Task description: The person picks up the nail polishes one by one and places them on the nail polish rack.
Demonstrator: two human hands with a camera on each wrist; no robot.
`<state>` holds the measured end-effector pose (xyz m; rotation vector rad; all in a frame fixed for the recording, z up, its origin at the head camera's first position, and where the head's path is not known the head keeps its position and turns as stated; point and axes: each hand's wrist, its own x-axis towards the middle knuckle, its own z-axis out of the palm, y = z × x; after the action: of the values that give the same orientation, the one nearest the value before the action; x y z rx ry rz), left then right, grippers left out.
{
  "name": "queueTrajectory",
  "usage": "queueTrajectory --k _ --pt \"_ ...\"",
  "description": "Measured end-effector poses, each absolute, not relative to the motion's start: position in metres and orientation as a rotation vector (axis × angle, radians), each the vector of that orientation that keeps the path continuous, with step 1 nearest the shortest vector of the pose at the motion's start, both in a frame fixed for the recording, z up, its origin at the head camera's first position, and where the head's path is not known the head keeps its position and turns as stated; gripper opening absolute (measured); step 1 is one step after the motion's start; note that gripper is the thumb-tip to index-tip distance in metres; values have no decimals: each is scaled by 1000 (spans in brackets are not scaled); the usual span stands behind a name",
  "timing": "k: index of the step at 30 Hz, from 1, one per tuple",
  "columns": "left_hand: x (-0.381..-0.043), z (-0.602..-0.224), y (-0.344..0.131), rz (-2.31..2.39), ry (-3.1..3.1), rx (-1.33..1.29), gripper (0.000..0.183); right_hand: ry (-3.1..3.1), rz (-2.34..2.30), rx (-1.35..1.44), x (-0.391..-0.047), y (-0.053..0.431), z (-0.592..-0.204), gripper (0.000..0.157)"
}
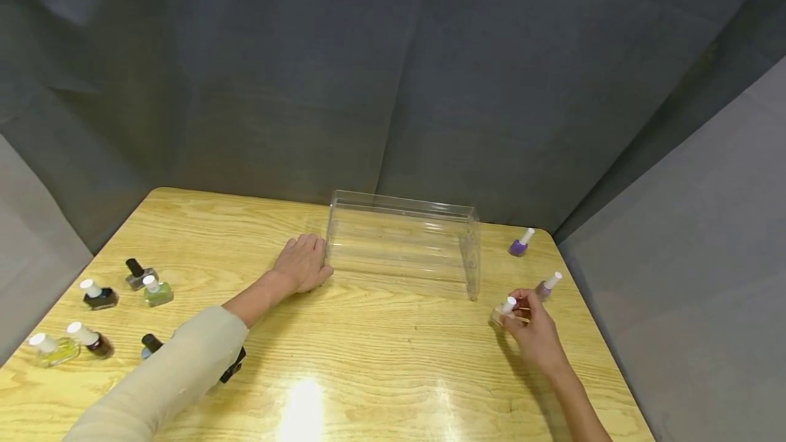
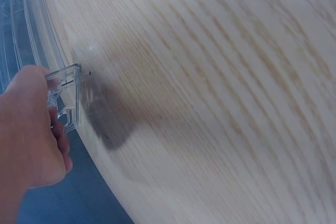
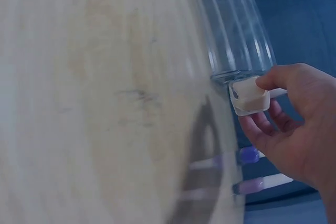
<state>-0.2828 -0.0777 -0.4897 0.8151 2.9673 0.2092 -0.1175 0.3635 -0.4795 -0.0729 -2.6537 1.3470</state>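
Left hand [image 1: 301,263]: grips clear plastic rack [image 1: 402,247] near tabletop's [image 1: 381,353] far edge
Right hand [image 1: 534,331]: pinches cream, white-capped bottle [image 1: 505,310] near right edge

White-capped cream bottle [image 3: 251,99] — pinched, clear tiered rack [image 1: 402,244]

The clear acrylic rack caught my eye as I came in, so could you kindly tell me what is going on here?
A person's left hand grips the left end of the clear acrylic rack, while their right hand pinches a cream nail polish bottle near the rack's right end. A purple bottle and a mauve bottle are on the table's right side; more nail polish bottles are on its left.
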Motion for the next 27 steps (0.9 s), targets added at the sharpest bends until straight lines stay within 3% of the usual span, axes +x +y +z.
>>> queueTrajectory --k 10,27 --pt "-286 -494 -79 188 2990 856 29 -2594 1383 191 -137 351 -453 40" --pt "-286 -494 -76 170 2988 832 29 -2632 1364 364 -175 317 -417 35"
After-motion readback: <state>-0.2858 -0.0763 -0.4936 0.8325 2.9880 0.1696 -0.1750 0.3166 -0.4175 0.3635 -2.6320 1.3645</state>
